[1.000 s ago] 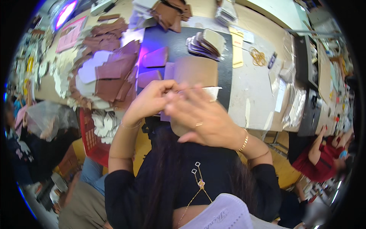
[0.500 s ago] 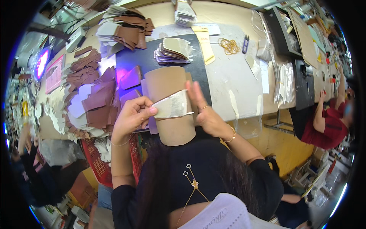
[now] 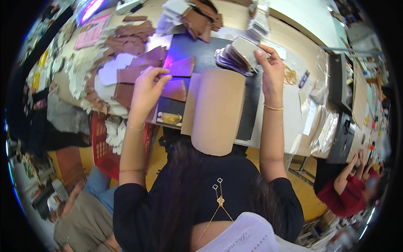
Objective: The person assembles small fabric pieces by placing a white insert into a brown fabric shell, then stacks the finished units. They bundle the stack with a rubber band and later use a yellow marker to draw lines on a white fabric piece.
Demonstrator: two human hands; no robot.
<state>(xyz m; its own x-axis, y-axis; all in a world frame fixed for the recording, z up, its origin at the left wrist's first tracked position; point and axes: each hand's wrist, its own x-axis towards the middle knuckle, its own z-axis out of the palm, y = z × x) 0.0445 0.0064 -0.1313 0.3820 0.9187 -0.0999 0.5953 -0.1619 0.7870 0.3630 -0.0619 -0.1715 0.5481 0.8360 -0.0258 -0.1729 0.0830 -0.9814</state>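
Observation:
My right hand is closed on a pale flat piece, thumb and fingers pinching its right edge. That piece lies tilted over a small stack of similar pale and brown pieces. My left hand hangs over the brown leather pieces with nothing visible in it, thumb and fingertips a little apart. Close to its fingertips lie two brown flared pieces on the black mat. Between my arms stands a tan curved form, its top surface bare.
A red plastic basket with white scraps is below the table's left edge. At the back lie brown and white bundles. Rubber bands, thread snips and a black box are to the right. Other people sit on both sides.
The pale piece that both hands held across the tan form is gone from it. My right hand has moved up to the stack and my left toward the brown pieces; the view has shifted.

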